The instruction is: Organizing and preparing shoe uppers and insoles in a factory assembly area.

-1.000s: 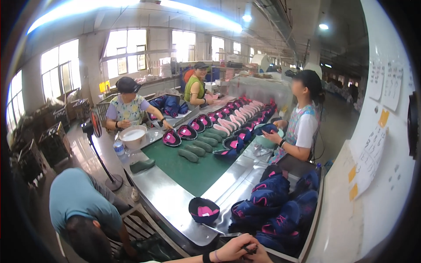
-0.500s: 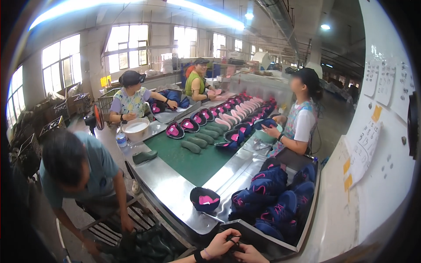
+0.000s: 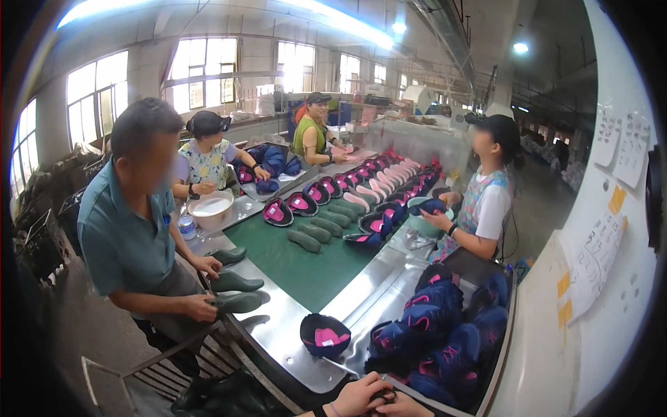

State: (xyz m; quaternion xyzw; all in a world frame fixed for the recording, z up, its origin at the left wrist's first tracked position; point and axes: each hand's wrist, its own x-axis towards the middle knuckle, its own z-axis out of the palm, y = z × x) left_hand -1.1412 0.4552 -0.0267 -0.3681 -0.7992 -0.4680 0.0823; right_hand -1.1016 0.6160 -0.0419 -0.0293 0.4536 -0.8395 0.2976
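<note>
At the lower edge, my left hand (image 3: 359,397) and my right hand (image 3: 404,406) are close together with fingers curled around a small dark thing (image 3: 382,394). Its kind is mostly hidden by my fingers. Just beyond them, a dark shoe upper with a pink lining (image 3: 324,336) sits on the metal table edge (image 3: 292,358). A metal tray (image 3: 495,375) beside my right hand holds a heap of navy shoes with pink trim (image 3: 431,313).
Across the green belt (image 3: 306,267) lie rows of pink-lined uppers, pink insoles (image 3: 379,186) and green shoe lasts (image 3: 303,241). A co-worker at left grips green lasts (image 3: 236,302) above a slatted cart (image 3: 240,361). Other people work around the table; one at right holds a navy shoe (image 3: 426,206).
The co-worker at left has straightened from the cart and brought green lasts to the table edge. My hands have shifted slightly, still together around the dark thing.
</note>
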